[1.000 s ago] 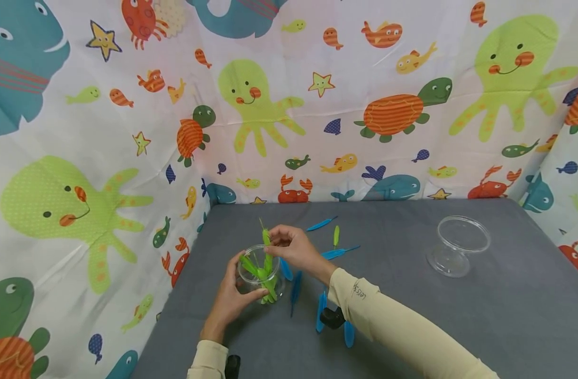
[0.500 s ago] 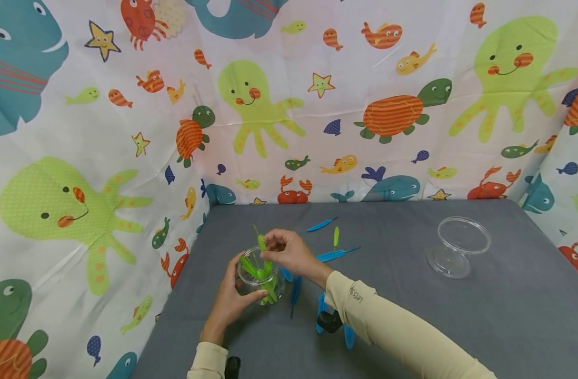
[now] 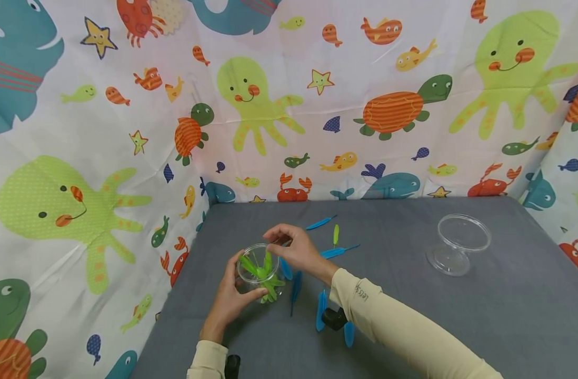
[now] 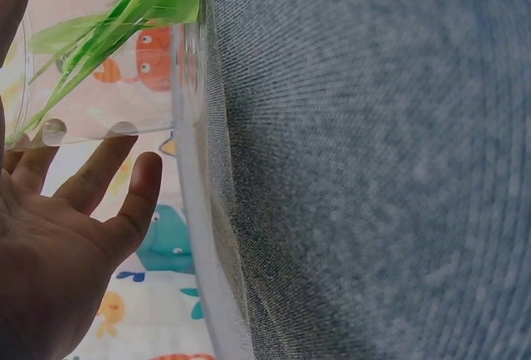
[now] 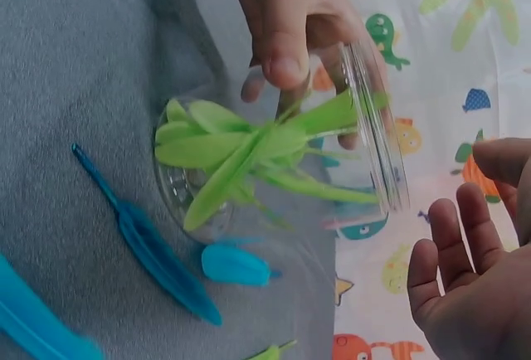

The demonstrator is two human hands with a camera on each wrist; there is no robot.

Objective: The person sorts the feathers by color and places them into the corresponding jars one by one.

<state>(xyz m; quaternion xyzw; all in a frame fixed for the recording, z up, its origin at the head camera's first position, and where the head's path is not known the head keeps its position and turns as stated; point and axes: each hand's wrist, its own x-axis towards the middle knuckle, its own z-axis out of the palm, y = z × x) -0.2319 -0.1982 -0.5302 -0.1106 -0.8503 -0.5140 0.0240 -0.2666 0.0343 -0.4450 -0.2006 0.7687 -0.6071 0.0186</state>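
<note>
Gripping a clear jar (image 5: 369, 124) with the left hand (image 3: 231, 299), thumb curled over the near side and fingers round the far left, just left of center in the lower half of the head view. Seeing a bunch of green feathers (image 5: 207, 148) inside, some leaning up toward the rim. Got the right hand (image 3: 296, 251) just beside the rim on its right, fingers loosely bent, nothing visible in the grasp. Can't tell from the head view if a fingertip is touching the jar, but seeing a small gap in the right wrist view. Also spotting blue feathers (image 3: 321, 311) strewn over the gray cloth (image 3: 402, 258), from mid-frame down to beside the right sleeve (image 3: 402, 318), plus one loose green feather (image 3: 336, 235) near the middle, just above a blue one. Seeing another clear container (image 3: 461, 250) toward the right of the frame, well apart from the feathers, and a sea-creature curtain (image 3: 393, 113) across the top.
</note>
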